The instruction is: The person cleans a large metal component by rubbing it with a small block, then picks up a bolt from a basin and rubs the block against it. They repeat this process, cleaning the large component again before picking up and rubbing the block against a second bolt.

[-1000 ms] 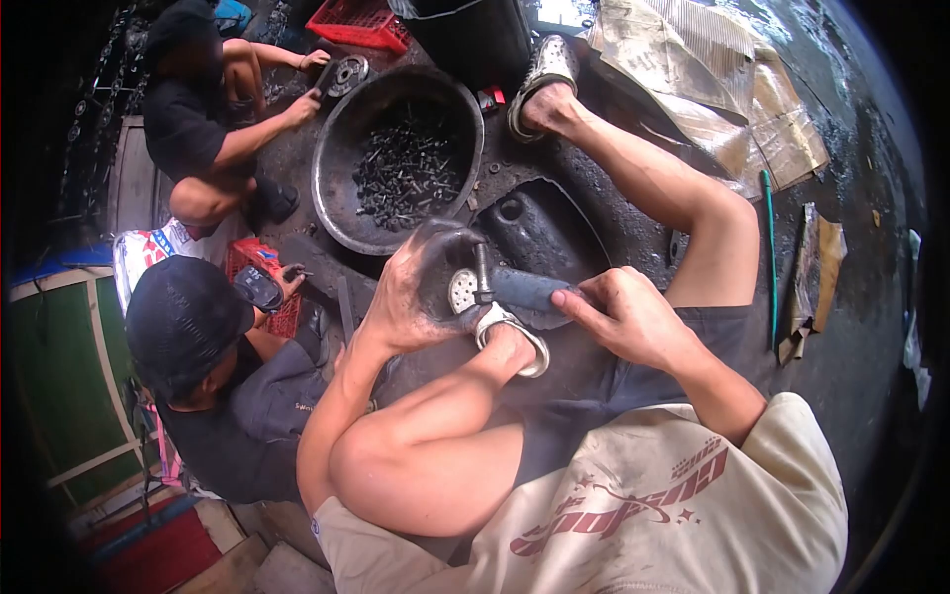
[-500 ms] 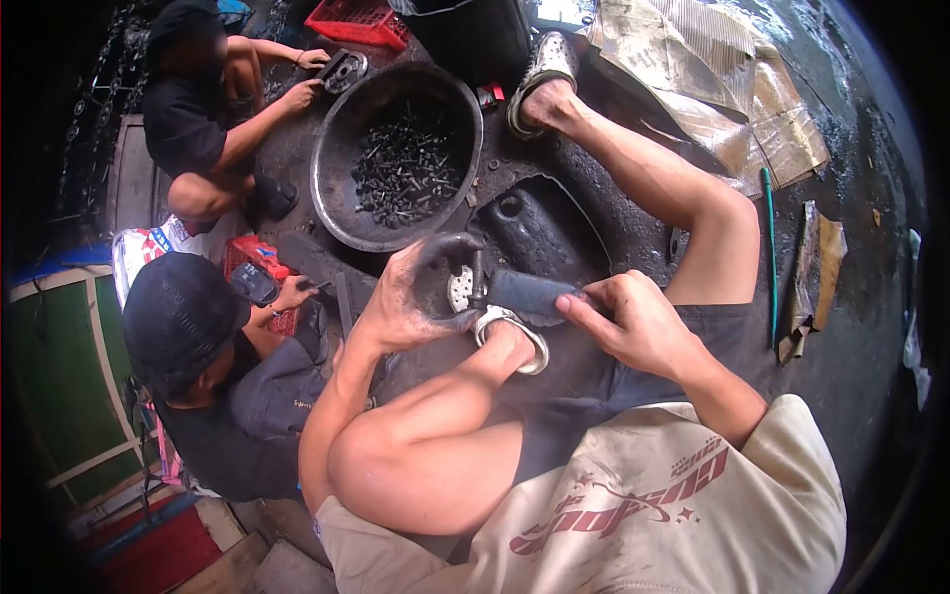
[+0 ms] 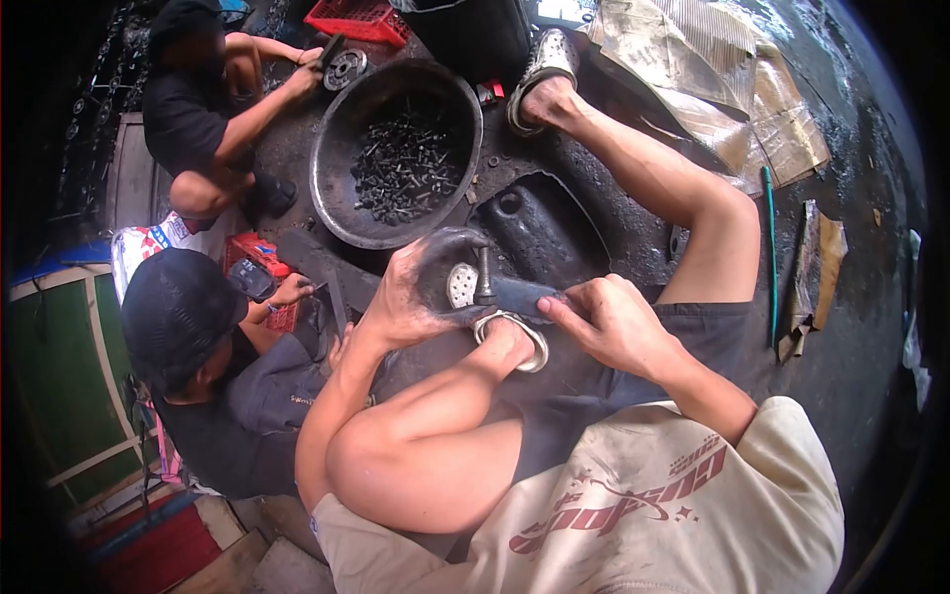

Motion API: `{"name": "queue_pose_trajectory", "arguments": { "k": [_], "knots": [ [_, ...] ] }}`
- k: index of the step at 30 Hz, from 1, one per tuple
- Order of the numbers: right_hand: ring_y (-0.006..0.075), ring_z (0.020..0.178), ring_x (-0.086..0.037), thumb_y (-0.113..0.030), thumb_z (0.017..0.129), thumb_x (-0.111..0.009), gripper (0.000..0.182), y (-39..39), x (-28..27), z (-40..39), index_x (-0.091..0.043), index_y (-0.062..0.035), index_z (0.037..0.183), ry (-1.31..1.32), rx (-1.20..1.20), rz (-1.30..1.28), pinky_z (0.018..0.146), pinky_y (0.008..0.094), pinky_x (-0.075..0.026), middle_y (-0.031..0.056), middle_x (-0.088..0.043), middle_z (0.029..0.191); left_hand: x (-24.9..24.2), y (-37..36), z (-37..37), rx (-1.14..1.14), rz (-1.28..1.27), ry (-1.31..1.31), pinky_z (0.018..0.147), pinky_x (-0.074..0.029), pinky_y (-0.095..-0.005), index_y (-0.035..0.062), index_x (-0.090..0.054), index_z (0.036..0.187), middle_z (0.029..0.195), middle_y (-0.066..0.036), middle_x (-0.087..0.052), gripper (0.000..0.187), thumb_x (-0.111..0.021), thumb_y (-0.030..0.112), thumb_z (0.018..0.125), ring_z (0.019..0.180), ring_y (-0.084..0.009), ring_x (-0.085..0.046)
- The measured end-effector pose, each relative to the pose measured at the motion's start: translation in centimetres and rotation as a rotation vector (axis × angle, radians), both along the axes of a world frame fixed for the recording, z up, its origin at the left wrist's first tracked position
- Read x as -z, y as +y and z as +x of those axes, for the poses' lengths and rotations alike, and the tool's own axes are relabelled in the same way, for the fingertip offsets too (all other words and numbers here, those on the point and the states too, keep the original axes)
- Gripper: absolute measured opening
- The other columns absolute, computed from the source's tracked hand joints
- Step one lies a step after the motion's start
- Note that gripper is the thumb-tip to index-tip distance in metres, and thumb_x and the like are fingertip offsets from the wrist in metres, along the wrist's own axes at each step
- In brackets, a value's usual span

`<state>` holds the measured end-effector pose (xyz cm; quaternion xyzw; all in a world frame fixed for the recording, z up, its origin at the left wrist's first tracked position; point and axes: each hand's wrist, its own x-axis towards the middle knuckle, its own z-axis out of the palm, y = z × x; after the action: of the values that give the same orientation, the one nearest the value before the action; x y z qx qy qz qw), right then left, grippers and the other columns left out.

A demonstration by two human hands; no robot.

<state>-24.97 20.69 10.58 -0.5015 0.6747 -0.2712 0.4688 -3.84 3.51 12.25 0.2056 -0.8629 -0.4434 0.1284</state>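
My left hand, blackened with grease, has its thumb and fingers curved in a C around a dark bolt that stands between their tips. My right hand grips the end of a flat dark blue-grey bar. The bar's far end lies beside the bolt, and I cannot tell whether they touch. Beyond my hands is a large round metal basin holding many dark bolts. A black moulded tray lies on the floor just past the bar.
Two people in dark caps sit at the left; the upper one holds a metal part, the lower one a tool. A black bucket, red crate, cardboard and green stick are around. My legs frame the work spot.
The bar has shifted slightly and turned, and the bolt in my left fingers now shows more fully upright. The upper person's hands have moved a dark piece off the round part.
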Motion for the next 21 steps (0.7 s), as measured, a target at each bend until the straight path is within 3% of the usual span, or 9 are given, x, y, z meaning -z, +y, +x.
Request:
{"name": "queue_pose_trajectory", "arguments": {
  "k": [7,9,11,12,16,19,21],
  "knots": [
    [0.0442,0.054,-0.053,-0.038,0.096,-0.065,0.051,-0.8,0.2,-1.0,-0.067,0.0056,0.071,0.020,0.161,-0.023,0.055,0.0461,-0.046,0.0244,-0.053,0.056,0.9,0.0,0.7,-0.096,0.162,0.042,0.096,-0.050,-0.0360,-0.0013,-0.065,0.123,0.118,-0.014,-0.068,0.069,-0.091,0.015,0.061,0.108,-0.0236,-0.065],
    [0.0303,0.046,-0.041,-0.041,0.095,-0.066,0.054,-1.2,-0.4,-1.0,-0.063,0.0059,0.067,-0.060,0.198,-0.063,0.051,0.0420,-0.040,0.0190,-0.045,0.052,1.1,0.7,0.6,-0.245,0.357,0.072,0.095,-0.050,-0.0353,-0.0014,-0.064,0.124,0.118,-0.013,-0.067,0.068,-0.091,0.015,0.063,0.108,-0.0219,-0.064],
    [0.0208,0.046,-0.035,-0.041,0.095,-0.066,0.056,-1.6,-0.8,-0.7,-0.062,0.0060,0.067,-0.196,0.238,-0.109,0.049,0.0397,-0.036,0.0163,-0.040,0.052,0.8,0.3,0.5,-0.151,0.252,0.072,0.094,-0.050,-0.0335,-0.0005,-0.065,0.124,0.120,-0.011,-0.066,0.064,-0.090,0.012,0.066,0.109,-0.0190,-0.063],
    [0.0104,0.052,-0.033,-0.042,0.097,-0.065,0.057,-2.0,-1.2,-0.5,-0.061,0.0059,0.066,-0.225,0.241,-0.132,0.047,0.0367,-0.032,0.0086,-0.036,0.052,0.6,0.2,0.4,-0.123,0.268,0.067,0.094,-0.051,-0.0332,-0.0003,-0.065,0.124,0.120,-0.011,-0.066,0.064,-0.090,0.012,0.067,0.108,-0.0189,-0.063],
    [0.0075,0.056,-0.031,-0.045,0.098,-0.063,0.058,-4.2,-2.3,1.1,-0.059,0.0041,0.066,-0.605,0.143,-0.163,0.046,0.0339,-0.028,-0.0017,-0.033,0.057,0.6,1.0,0.8,-0.147,0.499,0.019,0.095,-0.050,-0.0345,-0.0007,-0.064,0.124,0.119,-0.012,-0.067,0.066,-0.090,0.013,0.065,0.108,-0.0197,-0.064],
    [0.0066,0.056,-0.030,-0.043,0.099,-0.063,0.057,-2.8,1.5,1.5,-0.060,0.0028,0.066,-0.520,0.097,-0.155,0.046,0.0334,-0.027,-0.0013,-0.032,0.057,-0.3,0.7,-0.1,-0.071,0.417,0.023,0.096,-0.050,-0.0351,-0.0011,-0.065,0.122,0.115,-0.011,-0.068,0.066,-0.091,0.015,0.064,0.107,-0.0195,-0.064],
    [0.0059,0.055,-0.031,-0.041,0.098,-0.064,0.056,-0.7,4.7,0.7,-0.060,0.0031,0.065,-0.428,0.151,-0.102,0.046,0.0330,-0.027,-0.0010,-0.034,0.055,2.5,0.3,1.2,0.002,0.183,0.015,0.098,-0.050,-0.0354,-0.0012,-0.066,0.119,0.117,-0.011,-0.067,0.068,-0.094,0.015,0.059,0.107,-0.0177,-0.062]
  ]
}}
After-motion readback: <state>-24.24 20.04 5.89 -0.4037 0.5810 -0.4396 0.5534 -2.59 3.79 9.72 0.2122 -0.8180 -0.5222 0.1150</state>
